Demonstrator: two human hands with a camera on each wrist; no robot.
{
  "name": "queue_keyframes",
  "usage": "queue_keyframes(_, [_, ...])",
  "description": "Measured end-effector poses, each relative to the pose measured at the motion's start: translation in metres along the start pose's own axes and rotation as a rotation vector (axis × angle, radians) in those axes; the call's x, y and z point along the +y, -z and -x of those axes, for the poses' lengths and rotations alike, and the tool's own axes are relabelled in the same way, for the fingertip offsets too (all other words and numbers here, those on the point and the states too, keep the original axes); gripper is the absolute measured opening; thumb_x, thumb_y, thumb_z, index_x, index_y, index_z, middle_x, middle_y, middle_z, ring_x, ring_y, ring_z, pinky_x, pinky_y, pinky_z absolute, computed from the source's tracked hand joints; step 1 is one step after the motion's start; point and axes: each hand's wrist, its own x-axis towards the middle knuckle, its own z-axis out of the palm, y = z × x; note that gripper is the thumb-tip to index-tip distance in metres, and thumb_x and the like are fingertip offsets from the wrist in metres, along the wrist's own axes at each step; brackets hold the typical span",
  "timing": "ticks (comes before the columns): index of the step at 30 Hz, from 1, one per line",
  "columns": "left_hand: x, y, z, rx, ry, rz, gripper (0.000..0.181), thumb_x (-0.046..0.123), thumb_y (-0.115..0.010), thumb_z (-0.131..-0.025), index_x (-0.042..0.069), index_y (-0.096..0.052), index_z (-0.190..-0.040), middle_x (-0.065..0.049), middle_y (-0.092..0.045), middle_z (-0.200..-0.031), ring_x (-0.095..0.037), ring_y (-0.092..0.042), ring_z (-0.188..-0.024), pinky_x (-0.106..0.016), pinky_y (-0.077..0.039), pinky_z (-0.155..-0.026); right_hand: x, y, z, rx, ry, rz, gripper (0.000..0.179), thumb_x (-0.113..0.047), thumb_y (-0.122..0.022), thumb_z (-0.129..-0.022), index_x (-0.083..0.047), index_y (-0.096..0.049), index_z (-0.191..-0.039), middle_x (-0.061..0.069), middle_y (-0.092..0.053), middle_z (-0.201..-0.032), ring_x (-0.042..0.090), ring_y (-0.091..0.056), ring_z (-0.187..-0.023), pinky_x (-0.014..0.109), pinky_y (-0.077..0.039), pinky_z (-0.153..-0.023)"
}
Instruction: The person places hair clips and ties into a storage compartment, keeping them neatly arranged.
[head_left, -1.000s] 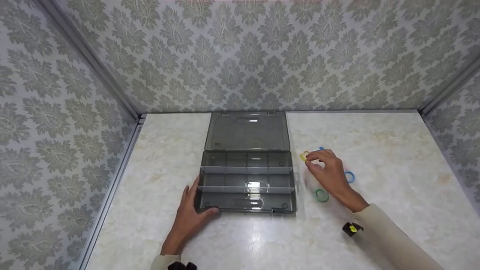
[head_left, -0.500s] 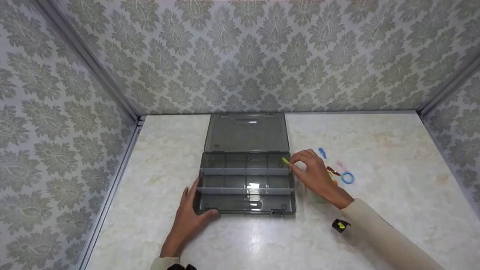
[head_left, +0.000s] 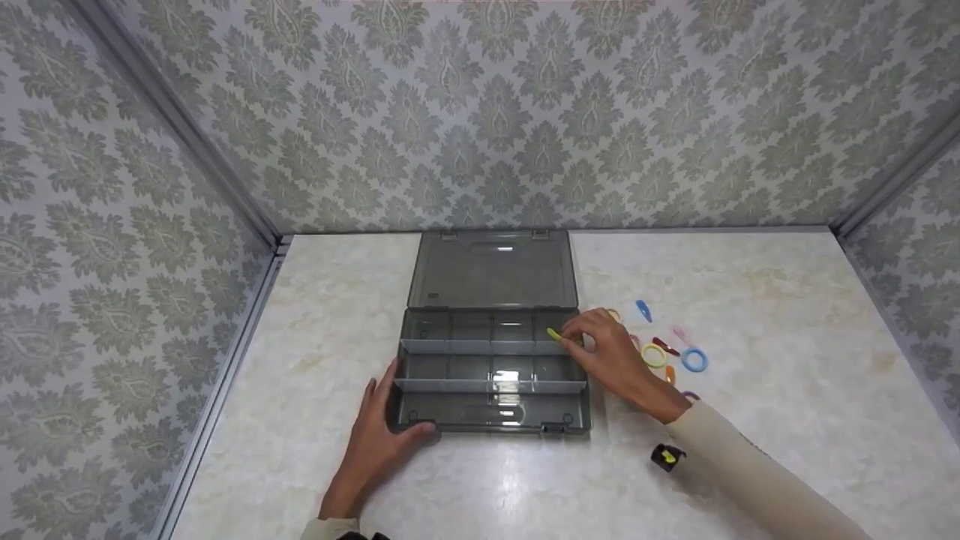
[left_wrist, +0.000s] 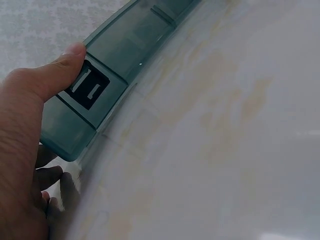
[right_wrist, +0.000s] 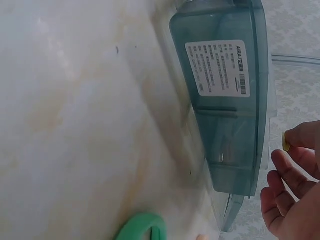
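A grey see-through storage box (head_left: 450,409), with its lid (head_left: 495,270) folded back, lies on the table; two pale dividers split it into rows. My left hand (head_left: 379,424) holds its front left corner, thumb along the front edge by the dark latch (left_wrist: 89,85) and fingers down the side. Over the right end of the back row, my right hand (head_left: 604,349) pinches a small yellow hair clip (head_left: 553,334) between thumb and forefinger. Only a sliver of the clip (right_wrist: 286,141) shows in the right wrist view, level with the box rim.
Right of the box lie a blue hair clip (head_left: 644,310), a red one (head_left: 664,346), a pink one (head_left: 681,334), an orange piece (head_left: 670,377), a yellow ring (head_left: 654,367) and a blue ring (head_left: 694,370). A green ring (right_wrist: 127,230) shows in the right wrist view. Patterned walls (head_left: 502,112) enclose the table.
My right hand has carried the yellow hair clip left, from the tabletop to above the back row, uncovering several rings and clips. The left hand stays on the box corner.
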Motion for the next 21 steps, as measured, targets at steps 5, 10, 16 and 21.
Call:
queue_keyframes(5, [-0.001, -0.001, -0.001, -0.001, 0.006, -0.003, 0.117, 0.056, -0.091, -0.088, 0.030, -0.022, -0.178, -0.015, -0.023, -0.182, -0.050, -0.007, -0.168, -0.078, -0.021, -0.128, 0.000, -0.007, -0.001, -0.024, 0.038, 0.004, 0.007, -0.004, -0.085, -0.096, -0.009, -0.082, -0.099, 0.005, -0.077, -0.106, 0.026, -0.068, -0.107, 0.049, -0.059, -0.094])
queue_keyframes(10, [-0.001, -0.001, 0.000, 0.007, -0.011, -0.007, 0.117, 0.055, -0.092, -0.087, 0.029, -0.023, -0.178, -0.015, -0.025, -0.182, -0.050, -0.009, -0.168, -0.078, -0.022, -0.127, -0.003, -0.012, -0.005, -0.034, 0.088, -0.010, 0.007, -0.001, -0.085, -0.094, -0.005, -0.081, -0.099, 0.008, -0.077, -0.104, 0.030, -0.068, -0.105, 0.050, -0.058, -0.093])
queue_keyframes(16, [-0.001, -0.001, 0.001, 0.017, -0.018, -0.018, 0.117, 0.055, -0.091, -0.088, 0.026, -0.022, -0.178, -0.015, -0.026, -0.181, -0.051, -0.009, -0.168, -0.077, -0.020, -0.128, -0.013, -0.017, -0.013, -0.084, 0.123, -0.074, 0.005, -0.003, -0.085, -0.096, -0.006, -0.081, -0.096, 0.007, -0.078, -0.104, 0.029, -0.068, -0.105, 0.050, -0.057, -0.094])
queue_keyframes(21, [-0.001, -0.001, 0.002, 0.016, -0.010, -0.017, 0.117, 0.055, -0.091, -0.088, 0.027, -0.022, -0.178, -0.015, -0.026, -0.181, -0.051, -0.008, -0.168, -0.077, -0.019, -0.129, -0.019, -0.024, -0.018, -0.123, 0.150, -0.078, 0.006, -0.003, -0.085, -0.096, -0.007, -0.081, -0.094, 0.006, -0.078, -0.105, 0.028, -0.068, -0.107, 0.050, -0.057, -0.095])
